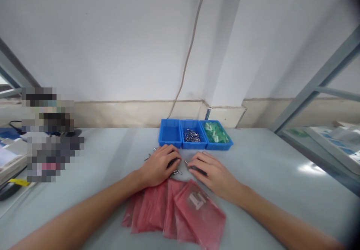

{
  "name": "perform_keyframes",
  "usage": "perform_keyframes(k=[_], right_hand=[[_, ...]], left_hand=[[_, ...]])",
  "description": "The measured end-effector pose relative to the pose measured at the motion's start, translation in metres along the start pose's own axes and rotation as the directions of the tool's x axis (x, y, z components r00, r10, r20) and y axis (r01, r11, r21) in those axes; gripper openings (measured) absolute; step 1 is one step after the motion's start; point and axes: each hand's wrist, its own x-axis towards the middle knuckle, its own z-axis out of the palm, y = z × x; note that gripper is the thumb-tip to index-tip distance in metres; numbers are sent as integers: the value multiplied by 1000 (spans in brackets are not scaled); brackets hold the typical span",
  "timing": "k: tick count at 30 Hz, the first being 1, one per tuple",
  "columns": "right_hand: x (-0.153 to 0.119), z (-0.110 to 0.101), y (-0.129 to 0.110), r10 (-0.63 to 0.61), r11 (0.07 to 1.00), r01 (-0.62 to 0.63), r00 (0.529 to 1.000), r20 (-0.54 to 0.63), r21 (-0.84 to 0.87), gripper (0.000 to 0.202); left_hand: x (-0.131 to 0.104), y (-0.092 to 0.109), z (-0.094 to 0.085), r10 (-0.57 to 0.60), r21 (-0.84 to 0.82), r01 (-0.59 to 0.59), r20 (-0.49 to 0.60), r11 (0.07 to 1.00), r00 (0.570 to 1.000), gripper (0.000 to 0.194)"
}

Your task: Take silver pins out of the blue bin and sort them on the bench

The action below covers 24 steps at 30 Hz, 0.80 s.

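Metal pins [177,172] lie on the table [253,145] under and beside our left hand [161,163], the nearer one, which curls over them; we cannot tell if it holds any. One pin [186,162] pokes out by the bent fingertips of our right hand [210,173], its long side slanting away to the left; we cannot tell if they pinch it. Pink plastic bags [201,220] lie closer to us, blue trays [195,146] farther off. We can read no writing.

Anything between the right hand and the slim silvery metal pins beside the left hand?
Nothing visible blocks the bare right hand from those slim silvery metal pins, though the bare left hand may hide some.
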Motion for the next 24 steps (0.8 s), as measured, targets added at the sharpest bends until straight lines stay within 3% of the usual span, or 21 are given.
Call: perform_keyframes(k=[24], right_hand=[[-2,1,3,34,999,-34,999,-19,-8,16]], left_hand=[[0,-1,1,-9,24,8,9,1000,1000,24]])
